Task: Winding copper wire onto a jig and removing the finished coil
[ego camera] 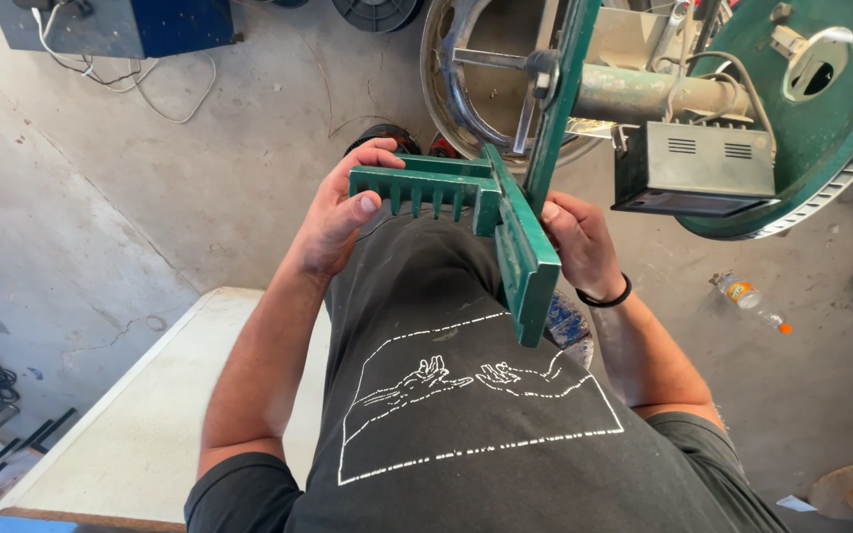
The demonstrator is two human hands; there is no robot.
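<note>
Both hands — left hand (pixel 333 212), right hand (pixel 577 240) — grip green comb bracket (pixel 466 192) edges.

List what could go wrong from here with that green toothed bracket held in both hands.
1. The left hand wraps the comb-like arm of the green bracket, thumb against the teeth; a slip could pinch or scrape it.
2. The right hand sits between the bracket's long bar and the green upright; fingers might get trapped there.
3. The grey metal box and green wheel hang close by, so a sudden jerk could knock knuckles against them.
</note>
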